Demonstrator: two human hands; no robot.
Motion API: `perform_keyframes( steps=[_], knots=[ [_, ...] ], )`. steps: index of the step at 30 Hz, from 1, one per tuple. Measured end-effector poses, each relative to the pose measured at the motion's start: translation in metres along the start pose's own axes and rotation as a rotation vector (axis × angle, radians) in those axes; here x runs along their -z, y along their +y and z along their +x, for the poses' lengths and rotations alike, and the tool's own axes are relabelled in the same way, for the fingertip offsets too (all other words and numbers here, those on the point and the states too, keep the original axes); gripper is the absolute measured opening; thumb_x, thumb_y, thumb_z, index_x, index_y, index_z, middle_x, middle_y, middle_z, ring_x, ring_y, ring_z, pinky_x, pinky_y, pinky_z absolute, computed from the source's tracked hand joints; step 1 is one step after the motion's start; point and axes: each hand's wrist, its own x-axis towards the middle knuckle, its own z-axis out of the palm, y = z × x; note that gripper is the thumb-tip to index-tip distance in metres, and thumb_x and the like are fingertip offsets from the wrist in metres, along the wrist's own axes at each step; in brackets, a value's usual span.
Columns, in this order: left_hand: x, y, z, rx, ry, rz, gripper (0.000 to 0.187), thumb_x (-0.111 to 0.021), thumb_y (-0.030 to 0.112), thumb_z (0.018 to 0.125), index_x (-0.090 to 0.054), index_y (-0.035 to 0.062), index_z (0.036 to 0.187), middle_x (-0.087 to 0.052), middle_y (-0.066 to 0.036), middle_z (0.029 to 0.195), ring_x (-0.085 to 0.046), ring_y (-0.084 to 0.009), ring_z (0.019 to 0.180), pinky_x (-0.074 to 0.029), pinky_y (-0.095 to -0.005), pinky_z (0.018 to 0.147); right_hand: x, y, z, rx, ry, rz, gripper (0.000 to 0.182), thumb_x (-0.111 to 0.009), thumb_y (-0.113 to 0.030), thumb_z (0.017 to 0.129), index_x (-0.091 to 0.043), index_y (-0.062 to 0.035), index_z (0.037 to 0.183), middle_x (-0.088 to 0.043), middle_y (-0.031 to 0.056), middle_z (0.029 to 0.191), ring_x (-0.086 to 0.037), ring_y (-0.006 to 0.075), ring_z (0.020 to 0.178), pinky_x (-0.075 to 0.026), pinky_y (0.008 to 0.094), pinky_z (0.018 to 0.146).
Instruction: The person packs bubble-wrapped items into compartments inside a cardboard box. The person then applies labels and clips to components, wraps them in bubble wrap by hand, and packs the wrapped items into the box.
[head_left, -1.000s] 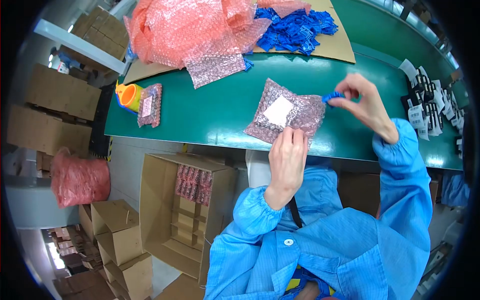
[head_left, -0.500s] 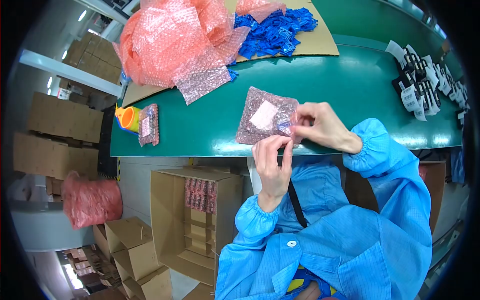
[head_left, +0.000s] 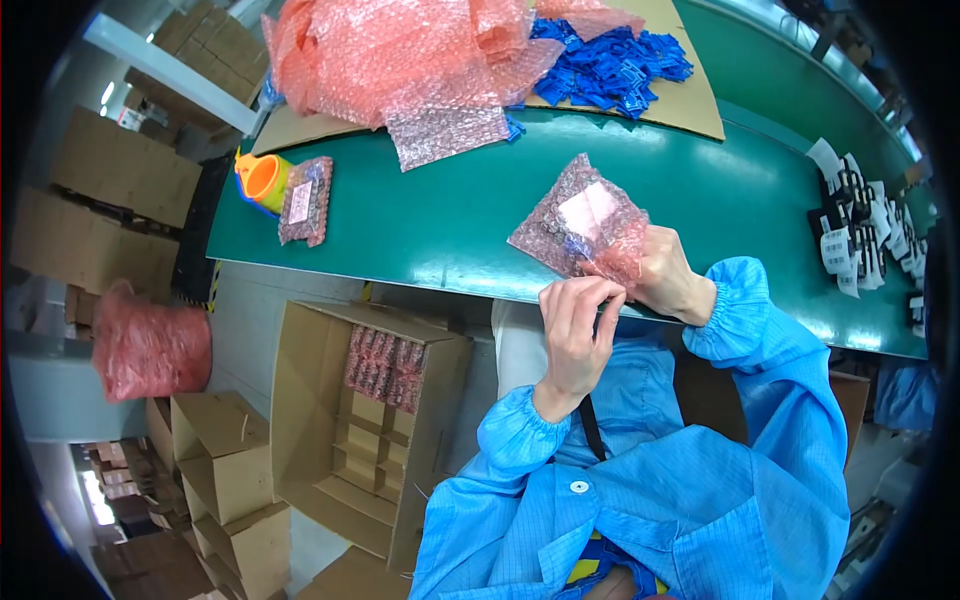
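Note:
A pink bubble-wrap bag [head_left: 555, 222] with a white label [head_left: 588, 209] lies tilted at the front edge of the green table, something blue showing through it. My right hand [head_left: 665, 275] is closed on the bag's right end, its fingertips partly hidden behind the wrap. At the bag's lower corner is my left hand [head_left: 580, 325], fingers bent and pressed together at the edge of the wrap.
On the green table [head_left: 420, 220] are a wrapped packet [head_left: 305, 203], an orange-yellow tape dispenser [head_left: 264, 180], pink bubble wrap [head_left: 390, 60], blue pieces [head_left: 610, 70] and labelled black items [head_left: 855, 225]. Below stands an open carton [head_left: 310, 400] holding wrapped packets [head_left: 385, 368].
The bag has turned, its label end tipping upward, and its right end is now bunched in my right hand. My left hand stays at its lower edge. The whole view has shifted.

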Motion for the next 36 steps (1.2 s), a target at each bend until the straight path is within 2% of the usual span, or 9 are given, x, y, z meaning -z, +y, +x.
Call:
perform_keyframes(
  steps=[9,13,14,18,19,22,28,32,36],
  knots=[
    [0.006,-0.015,0.001,-0.027,-0.058,-0.082,0.025,-0.070,0.000,0.080,-0.060,0.0030,0.103,-0.055,-0.015,0.129,-0.053,-0.0338,0.116,-0.040,-0.0438,0.099,0.008,-0.006,0.021,0.124,-0.223,-0.134,0.041,-0.065,-0.018,0.075,-0.058,-0.0073,0.114,-0.061,0.0149,0.110,-0.062,0.0335,0.097,-0.052,0.0417,0.077],
    [0.010,-0.013,0.006,0.005,-0.180,-0.130,0.047,-0.072,0.004,0.078,-0.052,0.0037,0.119,-0.050,-0.015,0.136,-0.050,-0.0346,0.119,-0.039,-0.0453,0.102,0.036,0.013,0.006,0.144,-0.518,-0.027,0.027,-0.063,-0.015,0.074,-0.060,-0.0068,0.099,-0.062,0.0086,0.073,-0.063,0.0298,0.066,-0.051,0.0411,0.059],
    [0.012,-0.010,0.008,0.072,-0.220,-0.188,0.055,-0.074,0.005,0.077,-0.048,0.0039,0.125,-0.049,-0.015,0.138,-0.049,-0.0344,0.121,-0.039,-0.0455,0.102,0.049,0.023,0.000,0.260,-0.440,0.036,0.025,-0.064,-0.013,0.075,-0.061,-0.0078,0.099,-0.057,0.0061,0.061,-0.058,0.0274,0.053,-0.046,0.0415,0.050],
    [0.015,-0.009,0.012,0.027,-0.347,0.020,0.070,-0.076,0.007,0.072,-0.044,0.0037,0.134,-0.053,-0.015,0.132,-0.050,-0.0336,0.118,-0.039,-0.0425,0.101,0.090,0.042,-0.005,-0.062,-0.169,-0.065,0.030,-0.062,-0.003,0.077,-0.060,-0.0076,0.106,-0.051,0.0055,0.057,-0.056,0.0278,0.051,-0.047,0.0401,0.051],
    [0.016,-0.010,0.013,0.019,-0.353,0.016,0.070,-0.076,0.007,0.072,-0.044,0.0037,0.134,-0.053,-0.015,0.132,-0.050,-0.0336,0.118,-0.039,-0.0425,0.101,0.097,0.045,-0.006,-0.238,-0.203,-0.070,0.046,-0.062,0.000,0.079,-0.057,-0.0123,0.122,-0.055,0.0083,0.070,-0.058,0.0284,0.057,-0.050,0.0394,0.056],
    [0.015,-0.008,0.025,-0.008,-0.346,0.115,0.057,-0.072,0.000,0.071,-0.054,0.0032,0.125,-0.057,-0.014,0.116,-0.054,-0.0312,0.104,-0.044,-0.0415,0.090,0.096,0.049,0.010,-0.127,-0.451,-0.154,0.065,-0.064,-0.004,0.082,-0.048,-0.0283,0.139,-0.052,0.0132,0.113,-0.061,0.0281,0.078,-0.053,0.0373,0.066],
    [0.032,-0.031,0.049,-0.091,-0.200,0.133,0.027,-0.069,0.000,0.075,-0.068,0.0071,0.100,-0.059,-0.008,0.095,-0.057,-0.0281,0.091,-0.045,-0.0390,0.080,0.063,0.053,0.031,0.152,-0.142,0.126,0.042,-0.067,-0.001,0.077,-0.067,-0.0140,0.117,-0.056,0.0131,0.118,-0.058,0.0295,0.103,-0.049,0.0376,0.085],
    [0.046,-0.056,0.127,-0.007,-0.028,-0.049,0.011,-0.062,0.010,0.090,-0.065,0.0033,0.099,-0.064,-0.012,0.100,-0.061,-0.0259,0.096,-0.048,-0.0358,0.084,0.042,0.063,0.076,-0.092,0.137,0.416,0.013,-0.061,-0.010,0.092,-0.066,-0.0010,0.100,-0.063,0.0068,0.096,-0.060,0.0178,0.091,-0.048,0.0295,0.078],
    [0.043,-0.095,0.162,0.392,-0.184,-0.279,0.019,-0.063,0.016,0.093,-0.060,0.0015,0.107,-0.066,-0.007,0.101,-0.060,-0.0126,0.096,-0.047,-0.0287,0.084,0.030,0.076,0.110,-0.354,0.041,0.599,0.020,-0.054,-0.020,0.099,-0.062,-0.0023,0.093,-0.051,-0.0043,0.078,-0.045,0.0048,0.074,-0.039,0.0233,0.063]
  ],
)
